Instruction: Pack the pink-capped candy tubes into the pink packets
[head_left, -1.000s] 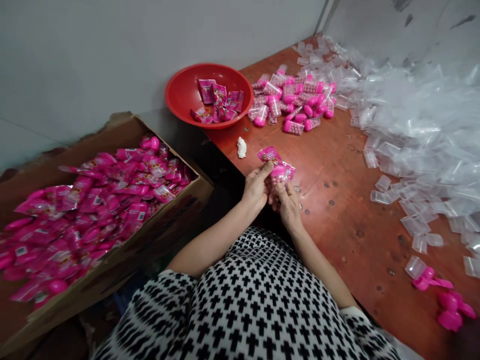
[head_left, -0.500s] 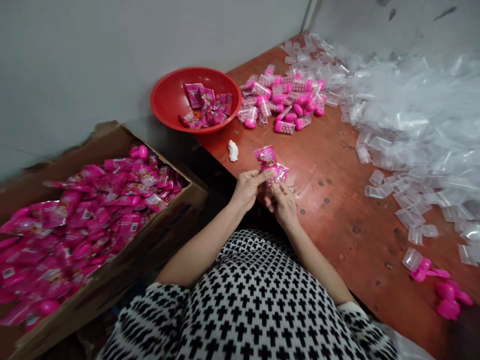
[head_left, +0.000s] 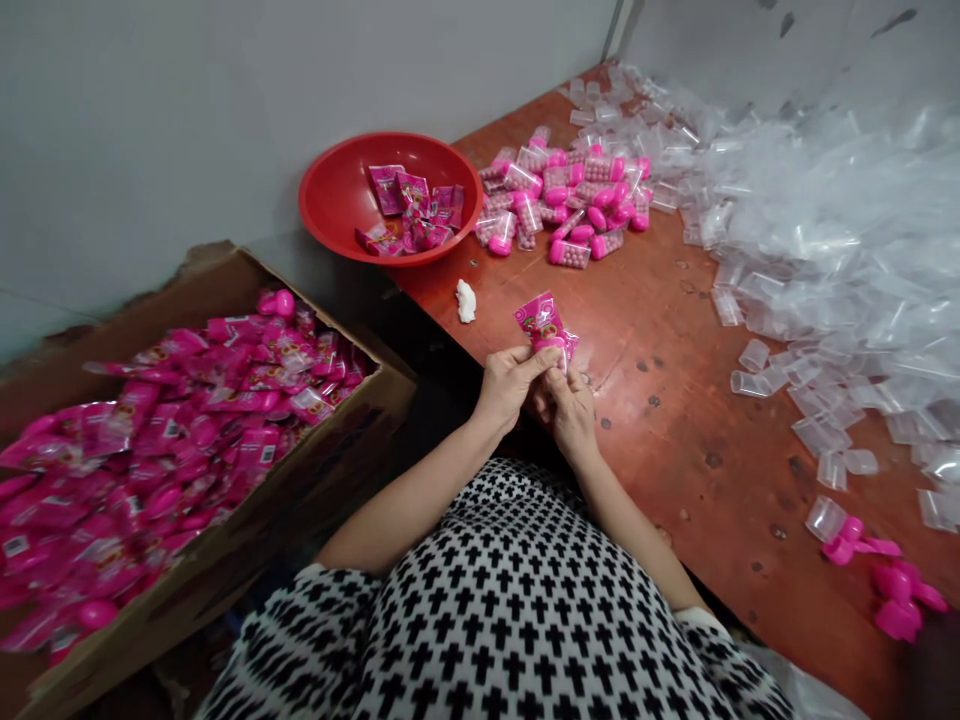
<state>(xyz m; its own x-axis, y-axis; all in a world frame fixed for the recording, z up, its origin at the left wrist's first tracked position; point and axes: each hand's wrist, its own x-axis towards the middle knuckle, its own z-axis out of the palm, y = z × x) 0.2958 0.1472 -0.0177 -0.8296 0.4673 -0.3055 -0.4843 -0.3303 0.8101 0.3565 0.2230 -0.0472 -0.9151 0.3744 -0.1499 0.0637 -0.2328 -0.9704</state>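
My left hand point(head_left: 508, 383) is closed on a pink printed candy packet point(head_left: 538, 316), thumb pressed across its lower part. My right hand point(head_left: 570, 408) pinches the bottom end of the same packet from the other side, its fingertips close to the left thumb. Both hands are just over the near edge of the table. The packet's printed top points away from me, and a shiny corner sticks out to the right. What lies inside the packet under my fingers is mostly hidden.
A red bowl point(head_left: 319, 215) with several pink packets stands at the table's point(head_left: 675, 420) far left corner. Beside it lie pink-capped candy tubes point(head_left: 570, 253), then a heap of clear plastic tubes point(head_left: 810, 250). A cardboard box point(head_left: 322, 440) of filled packets sits left. A white lump point(head_left: 466, 301) lies nearby.
My left hand has shifted slightly right, towards the right hand, and its thumb now sits lower on the packet. The packet has tilted a little. Everything else stays put.
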